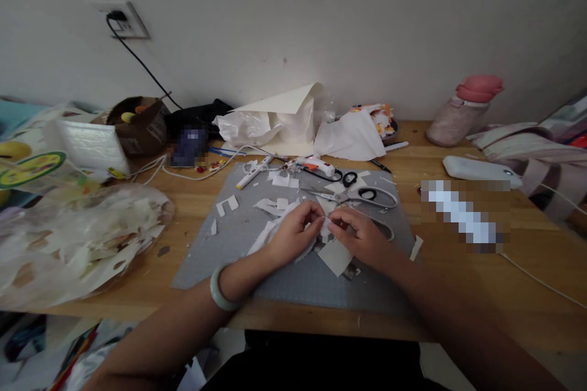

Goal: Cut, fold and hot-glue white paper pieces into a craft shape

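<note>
Grey cutting mat (257, 269) on a light-brown wooden table (458, 269); all places are given from the mat. On it, white paper scraps (279, 203) and a white paper piece (326, 220). Near its far edge, scissors (367, 195) with pale grey handles, smaller scissors (347, 178) with black handles, and a white glue gun (316, 165) with an orange-red mark. Off its near-left corner, a pale green bangle (220, 290). Beyond its far-right corner, a pink bottle (463, 110) with a deeper pink cap. Behind it, an off-white wall (321, 18) bearing a black cable (142, 64). To its left, a clear bag (68, 244) of white cuttings.
</note>
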`<state>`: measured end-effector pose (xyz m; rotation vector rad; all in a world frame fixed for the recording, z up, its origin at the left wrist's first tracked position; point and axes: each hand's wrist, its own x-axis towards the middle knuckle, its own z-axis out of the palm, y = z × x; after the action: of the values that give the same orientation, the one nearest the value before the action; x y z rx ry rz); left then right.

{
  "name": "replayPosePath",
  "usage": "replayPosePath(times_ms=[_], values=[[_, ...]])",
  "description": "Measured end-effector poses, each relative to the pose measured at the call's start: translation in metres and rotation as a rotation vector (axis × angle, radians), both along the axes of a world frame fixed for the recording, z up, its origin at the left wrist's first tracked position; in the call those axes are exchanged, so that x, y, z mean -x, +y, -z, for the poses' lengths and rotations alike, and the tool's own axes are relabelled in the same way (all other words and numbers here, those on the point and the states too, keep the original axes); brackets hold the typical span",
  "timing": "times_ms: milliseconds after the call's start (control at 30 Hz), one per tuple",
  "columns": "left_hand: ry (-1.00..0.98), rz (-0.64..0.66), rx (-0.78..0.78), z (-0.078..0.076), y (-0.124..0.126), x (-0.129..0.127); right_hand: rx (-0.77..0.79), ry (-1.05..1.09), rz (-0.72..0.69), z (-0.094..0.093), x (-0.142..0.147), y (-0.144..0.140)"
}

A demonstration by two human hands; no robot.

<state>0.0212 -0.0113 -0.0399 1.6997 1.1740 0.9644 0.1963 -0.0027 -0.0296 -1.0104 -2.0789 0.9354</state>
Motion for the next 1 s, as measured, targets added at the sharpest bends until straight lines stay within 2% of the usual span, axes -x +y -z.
replayPosePath(times_ms=[133,300,467,700,900,1000], values=[[-0.020,-0.021,-0.001,0.0008,-0.0001,-0.0001,0.052,0.075,0.031,0.0023,0.0003,0.0014],[-0.057,-0.060,-0.012,0.0017,0.0015,0.0007,-0.108,0.139,0.108,0.0020,-0.0037,0.0043],[-0.111,-0.059,-0.020,0.0033,0.0014,0.0003,-0.266,0.084,0.009,0.0023,-0.0041,0.0051],[-0.117,-0.027,-0.021,0.0060,0.0012,0.0010,-0.290,0.061,-0.072,0.0061,-0.0009,0.0020],[-0.128,-0.049,-0.037,0.0027,0.0016,0.0009,-0.302,0.155,0.092,0.0055,-0.0006,0.0009],[-0.155,-0.050,-0.032,0.0021,0.0016,0.0006,-0.323,0.118,0.078,0.0061,-0.0014,0.0009]])
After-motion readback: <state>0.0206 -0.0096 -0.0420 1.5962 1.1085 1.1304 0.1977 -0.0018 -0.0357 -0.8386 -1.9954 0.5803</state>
